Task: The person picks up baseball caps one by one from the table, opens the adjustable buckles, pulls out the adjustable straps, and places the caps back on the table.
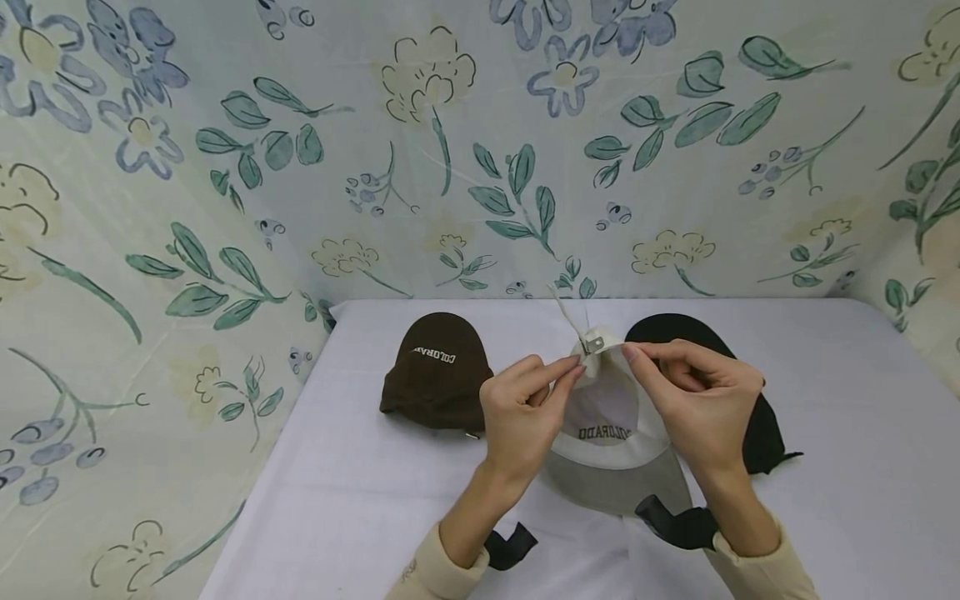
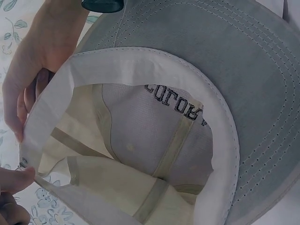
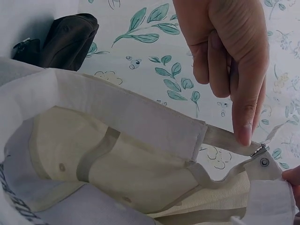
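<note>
A pale cap [image 1: 600,400] with a grey brim stands in the middle of the table, its inside facing me and the COLORADO stitching showing reversed. My left hand [image 1: 525,408] pinches the cap's back strap [image 3: 225,140] beside a small metal buckle [image 1: 594,344]. On the other side of that buckle, my right hand [image 1: 697,396] pinches the back edge of the cap between thumb and forefinger. In the right wrist view a round snap-like metal piece [image 3: 264,162] shows below the buckle. A thin cord [image 1: 564,308] sticks up from the strap.
A dark brown cap [image 1: 437,379] with white lettering sits to the left. Partly behind my right hand lies a black cap [image 1: 765,429]. Black bands [image 1: 678,525] hang by both wrists. White cloth [image 1: 330,500] covers the table, and a floral curtain [image 1: 300,167] rises behind it.
</note>
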The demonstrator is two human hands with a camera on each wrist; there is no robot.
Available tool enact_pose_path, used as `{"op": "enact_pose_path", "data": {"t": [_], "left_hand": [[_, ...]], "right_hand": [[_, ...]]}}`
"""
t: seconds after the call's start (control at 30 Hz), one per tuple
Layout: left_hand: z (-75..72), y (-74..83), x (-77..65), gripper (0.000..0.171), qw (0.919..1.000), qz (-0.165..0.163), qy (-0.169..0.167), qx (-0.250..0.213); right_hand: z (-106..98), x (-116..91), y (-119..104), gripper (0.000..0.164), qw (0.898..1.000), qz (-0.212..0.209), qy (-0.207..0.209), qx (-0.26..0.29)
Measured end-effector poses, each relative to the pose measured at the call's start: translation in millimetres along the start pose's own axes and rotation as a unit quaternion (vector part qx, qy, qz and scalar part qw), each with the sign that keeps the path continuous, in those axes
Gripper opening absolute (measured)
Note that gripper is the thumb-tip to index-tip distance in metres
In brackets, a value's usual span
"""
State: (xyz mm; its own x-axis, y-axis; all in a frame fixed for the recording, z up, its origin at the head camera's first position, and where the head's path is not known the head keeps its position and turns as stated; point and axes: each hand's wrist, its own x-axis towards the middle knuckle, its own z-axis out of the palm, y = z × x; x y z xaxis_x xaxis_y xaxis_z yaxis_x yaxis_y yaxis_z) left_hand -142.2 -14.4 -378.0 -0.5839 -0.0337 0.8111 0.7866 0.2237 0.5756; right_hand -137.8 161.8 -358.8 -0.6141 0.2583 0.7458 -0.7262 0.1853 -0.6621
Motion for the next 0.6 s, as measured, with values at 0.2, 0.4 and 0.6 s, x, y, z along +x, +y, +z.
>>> {"op": "enact_pose_path", "data": {"t": [0.2,0.4,0.6], "left_hand": [[-0.2,-0.1,2.3,0.005,0.9999,0.004,0.013,-0.006],[-1.6,-1.4,3.8,0.004,0.9992,0.015,0.034,-0.014],[-2.8,-2.7,3.9,0.004,0.9982,0.018,0.045,-0.036]], "right_hand": [[-0.7,-0.9,0.1,0.011,1.0,-0.001,-0.009,0.008],[-1.3,-1.7,-1.3,0.013,1.0,-0.009,-0.025,-0.012],[-1.5,-3.0,-3.1,0.017,0.998,-0.026,-0.042,-0.035]]}}
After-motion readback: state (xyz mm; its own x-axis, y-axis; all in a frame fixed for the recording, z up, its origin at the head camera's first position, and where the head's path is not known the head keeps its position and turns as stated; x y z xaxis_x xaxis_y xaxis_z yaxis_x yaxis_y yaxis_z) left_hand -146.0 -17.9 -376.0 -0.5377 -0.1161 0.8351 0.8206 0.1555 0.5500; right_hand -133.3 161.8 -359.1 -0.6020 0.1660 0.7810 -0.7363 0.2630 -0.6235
